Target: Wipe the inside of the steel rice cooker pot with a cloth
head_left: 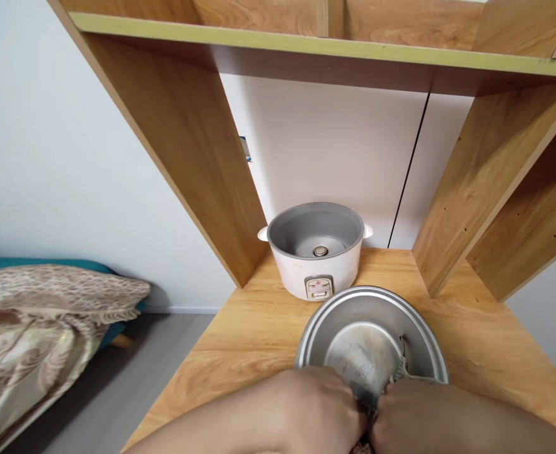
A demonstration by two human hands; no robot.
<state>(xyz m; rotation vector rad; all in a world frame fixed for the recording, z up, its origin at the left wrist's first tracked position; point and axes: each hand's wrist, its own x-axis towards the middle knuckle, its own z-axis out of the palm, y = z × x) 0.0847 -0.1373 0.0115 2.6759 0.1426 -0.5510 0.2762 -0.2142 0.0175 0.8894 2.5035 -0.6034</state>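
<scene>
At the bottom of the view, both fists meet over the near side of a round grey metal pot (370,309). My left hand (323,400) is closed with its knuckles up. Close beside it on the right, my right hand (413,407) is closed too. Between them shows a dark brownish, crumpled thing whose kind I cannot make out. A thin frayed strand hangs into the pot by my right hand. Behind the pot stands a white rice cooker body (292,268) with no lid and no inner pot, its heating plate showing inside.
Wooden desktop (240,334) lies under the pot and cooker. Upright wooden panels (178,157) rise on both sides, with a shelf (330,60) across the top. At left, a patterned cloth (36,340) covers a low piece of furniture on a grey floor.
</scene>
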